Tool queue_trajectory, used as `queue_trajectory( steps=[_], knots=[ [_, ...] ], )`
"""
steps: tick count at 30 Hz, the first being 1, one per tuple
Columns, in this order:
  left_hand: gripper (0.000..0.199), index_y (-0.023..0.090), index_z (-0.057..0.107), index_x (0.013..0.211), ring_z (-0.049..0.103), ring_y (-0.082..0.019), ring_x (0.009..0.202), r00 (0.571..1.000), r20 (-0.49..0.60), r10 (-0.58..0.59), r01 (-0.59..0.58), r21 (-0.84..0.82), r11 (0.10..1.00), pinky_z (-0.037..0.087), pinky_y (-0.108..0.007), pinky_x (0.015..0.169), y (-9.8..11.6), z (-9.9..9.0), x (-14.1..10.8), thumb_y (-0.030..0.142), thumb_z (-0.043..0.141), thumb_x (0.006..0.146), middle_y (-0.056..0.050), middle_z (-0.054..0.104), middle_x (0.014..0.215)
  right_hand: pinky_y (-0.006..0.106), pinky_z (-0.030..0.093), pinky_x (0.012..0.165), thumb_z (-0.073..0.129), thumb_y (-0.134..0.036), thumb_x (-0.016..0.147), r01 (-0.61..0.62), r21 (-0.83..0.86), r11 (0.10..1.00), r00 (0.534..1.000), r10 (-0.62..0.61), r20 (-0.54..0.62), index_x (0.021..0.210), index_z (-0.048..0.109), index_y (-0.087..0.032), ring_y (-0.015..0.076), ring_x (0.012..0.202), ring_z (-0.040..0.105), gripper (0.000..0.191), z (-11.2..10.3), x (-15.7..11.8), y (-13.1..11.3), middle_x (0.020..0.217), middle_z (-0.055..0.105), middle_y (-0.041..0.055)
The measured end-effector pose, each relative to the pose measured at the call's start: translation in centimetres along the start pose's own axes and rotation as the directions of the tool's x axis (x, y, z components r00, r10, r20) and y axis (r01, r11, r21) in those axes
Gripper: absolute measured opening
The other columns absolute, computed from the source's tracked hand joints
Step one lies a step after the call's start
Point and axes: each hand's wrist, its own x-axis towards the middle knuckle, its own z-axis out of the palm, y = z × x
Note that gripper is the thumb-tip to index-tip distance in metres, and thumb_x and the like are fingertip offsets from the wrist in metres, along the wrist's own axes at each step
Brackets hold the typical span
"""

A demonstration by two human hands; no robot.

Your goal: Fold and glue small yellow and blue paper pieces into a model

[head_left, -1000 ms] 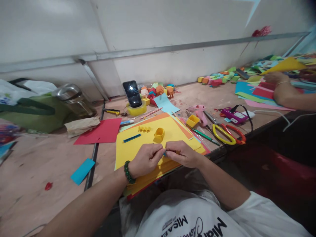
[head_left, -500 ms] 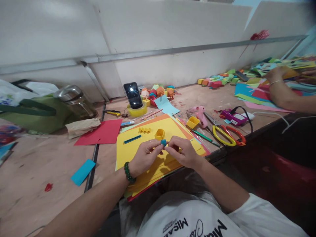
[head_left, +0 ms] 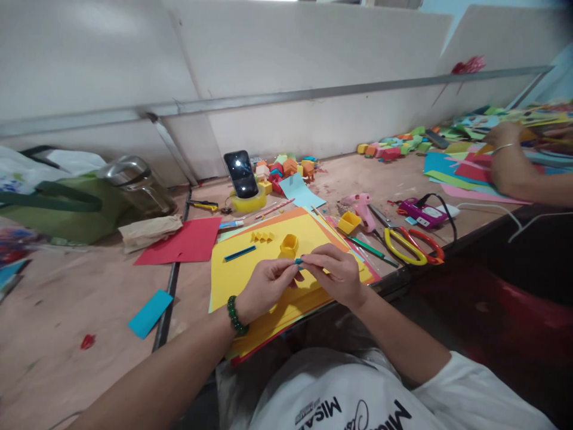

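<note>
Between the fingertips of both hands is a small blue piece of paper [head_left: 298, 261], mostly covered by the fingers. My left hand [head_left: 267, 283], below a green bead bracelet, pinches it from the left. From the right, my right hand [head_left: 336, 273] pinches it with thumb and fingers. Just beyond the fingers stands a small yellow paper cup shape [head_left: 289, 243]. A zigzag-folded yellow strip [head_left: 262, 237] and a narrow dark blue folded strip [head_left: 240, 254] lie left of it on the stack of yellow paper [head_left: 224, 280].
Right of the stack lie scissors [head_left: 405, 246], a green cutter pen [head_left: 372, 251], a pink glue gun [head_left: 362, 209] and a yellow paper box [head_left: 348, 222]. A phone [head_left: 242, 173] leans behind a tape roll [head_left: 249, 202]. Another person's arm [head_left: 514, 161] rests over coloured sheets at far right.
The blue paper has been turned or pressed flatter between the fingertips, so less of it shows. My right fingers have moved slightly left over it.
</note>
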Motion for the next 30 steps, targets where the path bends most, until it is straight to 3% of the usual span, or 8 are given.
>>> queue_trajectory(
  steps=[13, 22, 27, 30],
  knots=[
    [0.034, 0.014, 0.071, 0.073, 0.063, -0.013, 0.057, 0.998, -0.044, -0.053, 0.047, -0.116, 0.992, 0.056, -0.024, 0.058, 0.37, 0.29, -0.13, 0.047, 0.061, 0.077, -0.004, 0.069, 0.063, 0.02, 0.053, 0.059, 0.058, -0.012, 0.087, 0.118, -0.191, 0.975, 0.993, -0.115, 0.03, 0.1, 0.065, -0.023, 0.0118, 0.066, 0.065, 0.018, -0.4, -0.26, -0.72, 0.078, 0.068, 0.0028],
    [0.035, 0.014, 0.07, 0.069, 0.063, -0.014, 0.057, 0.998, -0.046, -0.043, 0.038, -0.112, 0.993, 0.057, -0.025, 0.059, 0.5, 0.29, -0.2, 0.047, 0.063, 0.076, -0.004, 0.069, 0.062, 0.017, 0.052, 0.053, 0.058, -0.011, 0.084, -0.085, 0.072, 0.994, 0.995, 0.081, 0.058, 0.085, 0.061, -0.02, 0.0085, 0.062, 0.059, 0.01, -0.07, 0.25, -0.6, 0.077, 0.06, 0.0008],
    [0.041, 0.014, 0.07, 0.066, 0.064, -0.014, 0.056, 0.999, -0.024, -0.024, 0.021, -0.114, 0.993, 0.056, -0.026, 0.058, 0.41, 0.23, -0.33, 0.053, 0.064, 0.076, -0.004, 0.069, 0.061, 0.017, 0.051, 0.052, 0.058, -0.01, 0.082, -0.115, 0.143, 0.983, 0.989, 0.1, 0.108, 0.083, 0.06, -0.02, 0.0087, 0.062, 0.058, 0.01, -0.25, 0.3, -0.71, 0.076, 0.059, 0.0003],
    [0.044, 0.014, 0.07, 0.067, 0.064, -0.014, 0.056, 0.999, 0.009, -0.044, 0.045, -0.136, 0.99, 0.056, -0.025, 0.058, 0.34, 0.08, -0.27, 0.056, 0.064, 0.074, -0.005, 0.07, 0.062, 0.018, 0.052, 0.054, 0.057, -0.01, 0.083, -0.062, 0.139, 0.988, 0.993, 0.047, 0.108, 0.086, 0.06, -0.021, 0.0097, 0.065, 0.06, 0.011, -0.24, 0.16, -0.52, 0.078, 0.06, 0.0015]
  ],
)
